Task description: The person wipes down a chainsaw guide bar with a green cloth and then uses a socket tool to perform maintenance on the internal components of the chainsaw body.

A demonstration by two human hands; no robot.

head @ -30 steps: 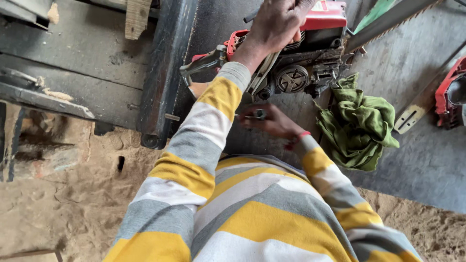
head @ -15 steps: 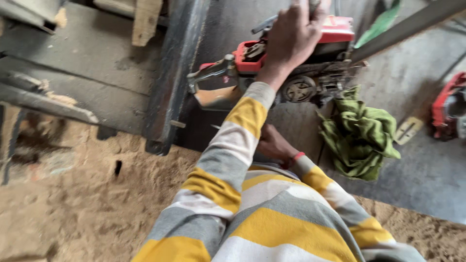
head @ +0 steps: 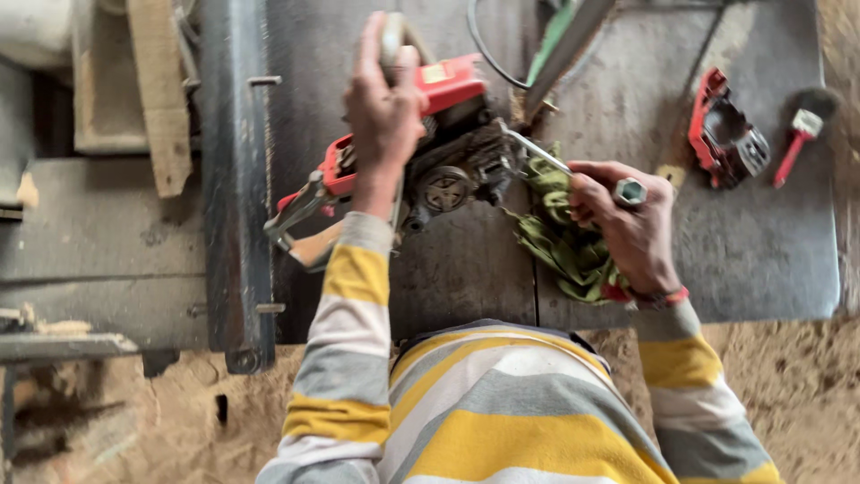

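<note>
Seen from above, a red chainsaw body (head: 430, 152) lies on a dark metal worktop (head: 770, 260). The left hand (head: 385, 108) has its fingers wrapped around the top handle, steadying the saw. The right hand (head: 627, 220), fingers closed, holds a metal socket wrench (head: 573, 170) against the engine side; pressing squarely should prevent slipping. A green rag (head: 564, 242) lies beneath.

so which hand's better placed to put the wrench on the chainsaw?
Right, probably. The right hand already holds the wrench, its tip at the chainsaw. The left hand grips the saw's top, steadying it.
</note>
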